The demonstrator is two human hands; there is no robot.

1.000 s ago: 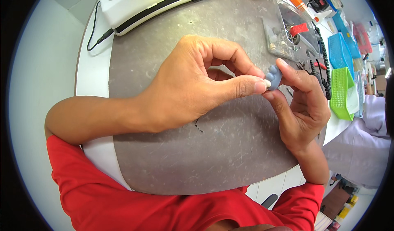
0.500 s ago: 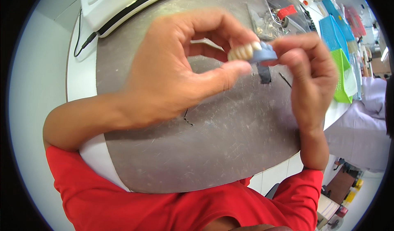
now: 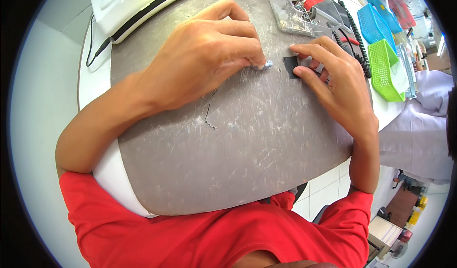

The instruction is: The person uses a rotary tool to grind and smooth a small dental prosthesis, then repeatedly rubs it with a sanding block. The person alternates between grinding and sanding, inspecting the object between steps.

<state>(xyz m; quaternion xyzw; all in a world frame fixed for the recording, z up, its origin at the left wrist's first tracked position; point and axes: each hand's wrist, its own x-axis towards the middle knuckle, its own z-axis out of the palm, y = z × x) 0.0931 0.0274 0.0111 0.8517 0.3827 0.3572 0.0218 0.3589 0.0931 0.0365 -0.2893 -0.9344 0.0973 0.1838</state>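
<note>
Leaning over the grey mat (image 3: 228, 158), we see our red shirt (image 3: 200, 239) at the near edge, where the mat hangs a little past the white worktop (image 3: 107, 177). The mat is full of thin scratches.

Our left hand (image 3: 204, 58) lies knuckles up near the middle of the mat. Its fingers are curled and pressed together, and their tips pinch a small pale blue piece (image 3: 266, 64) down against the mat. Most of that piece is hidden under the fingertips, so we cannot tell its shape.

Our right hand (image 3: 340, 89) rests just beside it, toward the right edge of the mat. Its thumb and first finger are a little apart, and both touch a small flat black square (image 3: 291, 66) that lies on the mat between them. The black square is just beside the blue piece, but the two do not touch.

Farther off, near the far right corner of the mat, sits a clear plastic box (image 3: 295, 11) with tiny metal parts inside. A black curly cord (image 3: 354, 44) runs next to it. Past the cord stand a green basket (image 3: 385, 70) and a blue basket (image 3: 373, 18) on the worktop. At the far left edge sits a white machine (image 3: 128, 1) with a black cable (image 3: 93, 49).

A person in a white coat (image 3: 419, 125) stands off to the right.
</note>
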